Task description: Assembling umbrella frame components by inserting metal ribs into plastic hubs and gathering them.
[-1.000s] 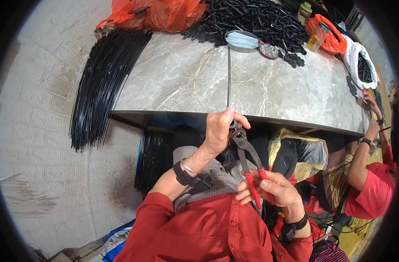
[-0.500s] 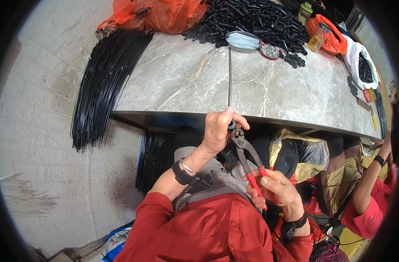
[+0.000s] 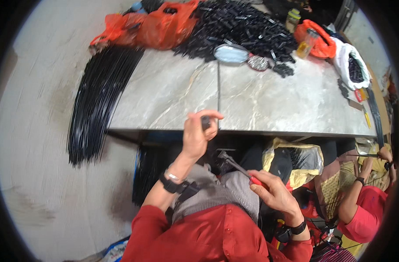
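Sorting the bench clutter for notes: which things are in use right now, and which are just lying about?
In use:
left hand pinching a small black piece
right hand gripping red-handled cutters
thin rod

Lying about:
black rod bundle
orange bags
grey dish
white bag

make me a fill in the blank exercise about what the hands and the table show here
1. The left hand pinches a small dark piece at the near edge of the grey ____ tabletop.
2. The right hand grips pliers with ____ handles.
3. A bundle of long thin black rods hangs over the table's ____ end.

Missing words: marble; red; left
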### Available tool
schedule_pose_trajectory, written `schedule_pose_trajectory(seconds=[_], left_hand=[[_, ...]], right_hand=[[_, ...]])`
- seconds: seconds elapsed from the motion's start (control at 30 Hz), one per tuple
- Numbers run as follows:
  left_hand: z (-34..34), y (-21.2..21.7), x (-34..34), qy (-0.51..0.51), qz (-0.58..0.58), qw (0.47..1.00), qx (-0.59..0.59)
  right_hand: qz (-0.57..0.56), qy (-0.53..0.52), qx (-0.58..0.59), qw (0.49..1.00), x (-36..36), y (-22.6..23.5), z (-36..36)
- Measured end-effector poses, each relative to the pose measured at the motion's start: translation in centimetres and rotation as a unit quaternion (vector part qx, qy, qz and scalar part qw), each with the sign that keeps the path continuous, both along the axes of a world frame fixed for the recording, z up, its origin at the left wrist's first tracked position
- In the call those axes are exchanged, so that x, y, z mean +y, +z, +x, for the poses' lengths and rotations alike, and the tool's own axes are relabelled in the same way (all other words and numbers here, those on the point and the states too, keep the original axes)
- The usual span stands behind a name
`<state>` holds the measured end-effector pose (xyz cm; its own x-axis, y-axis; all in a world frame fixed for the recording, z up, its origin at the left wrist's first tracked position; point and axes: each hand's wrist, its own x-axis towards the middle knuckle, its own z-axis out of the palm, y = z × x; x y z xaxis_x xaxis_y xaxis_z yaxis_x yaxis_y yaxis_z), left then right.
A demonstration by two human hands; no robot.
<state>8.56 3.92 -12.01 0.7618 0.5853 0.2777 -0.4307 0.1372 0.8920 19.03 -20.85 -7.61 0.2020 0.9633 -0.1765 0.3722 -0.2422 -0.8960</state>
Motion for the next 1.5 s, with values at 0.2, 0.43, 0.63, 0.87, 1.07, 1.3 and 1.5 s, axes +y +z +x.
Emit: schedule_pose_trajectory(seconds=[0.2,0.43,0.63,0.87,1.07,1.3,1.5], left_hand=[[-0.6,1.4,1.1,-0.075,0.019,0.997,-0.004],[-0.7,0.7,2.1,-0.068,-0.054,0.996,-0.011],[1.0,0.3,0.6,-0.092,-0.024,0.995,-0.014],[1.1,-1.3,1.0,-0.125,-0.071,0.99,0.0],[1.1,-1.9,1.4,-0.143,-0.103,0.984,-0.003],[1.4,-2.5,1.8,-0.174,-0.125,0.977,-0.017],[0.8,-2.4,1.5,-0.146,-0.13,0.981,0.006]], right_hand=[[0.049,-0.234,-0.287,0.927,2.9,-3.0,5.8],[0.033,-0.17,-0.498,0.85,5.4,-4.2,10.9],[0.106,-0.189,-0.312,0.925,11.3,-2.0,18.8],[0.095,-0.209,-0.393,0.89,22.2,-4.5,25.0],[0.002,-0.187,-0.465,0.865,24.6,-5.9,26.0],[0.036,-0.186,-0.452,0.872,24.4,-5.9,26.6],[0.098,-0.28,-0.063,0.953,23.9,-5.5,27.9]])
